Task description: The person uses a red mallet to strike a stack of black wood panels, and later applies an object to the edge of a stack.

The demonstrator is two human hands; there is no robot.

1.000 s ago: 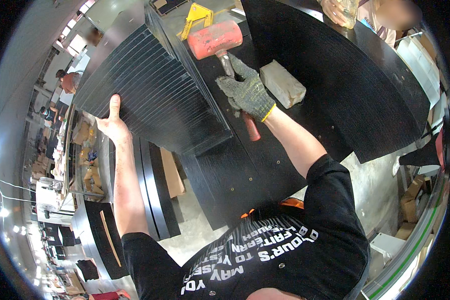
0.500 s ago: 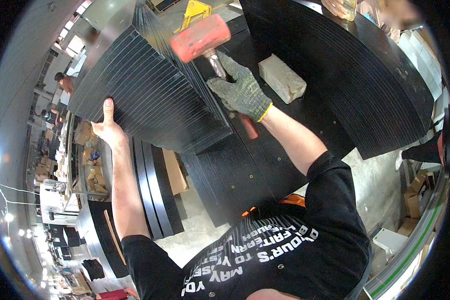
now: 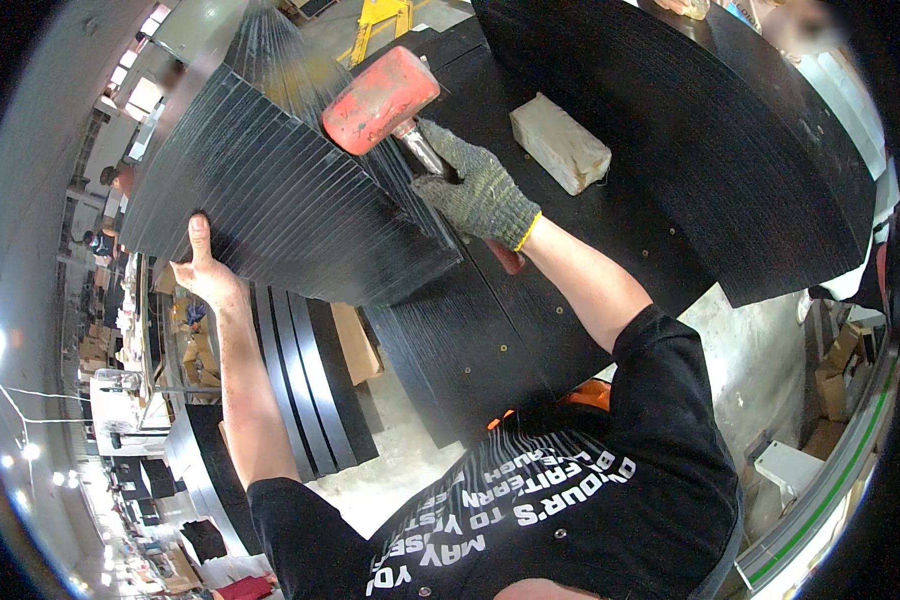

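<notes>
My right hand [image 3: 480, 188], in a grey-green knitted glove, is wrapped round the handle of a mallet with a worn red head [image 3: 382, 98]. That head is up against the long edge of a thick stack of black panels [image 3: 310, 200]. At the stack's left end is my bare left hand [image 3: 210, 265], thumb raised along the panel edges; its other fingers are mostly hidden behind the stack. Beneath lies a black work surface [image 3: 530, 310] with small brass-coloured fittings. To the right of my glove rests a pale rectangular block [image 3: 560, 143].
A second tall stack of black panels [image 3: 710, 150] stands on the right. Yellow metal equipment [image 3: 380, 25] is beyond the surface. Glossy black strips [image 3: 310, 390] and cardboard [image 3: 355, 345] lie lower left. Another person's hand [image 3: 685, 8] shows at the top right.
The mallet head has moved left and down, toward the black stack. My left hand has shifted slightly left and down, and the stack's far left part has shifted with it.
</notes>
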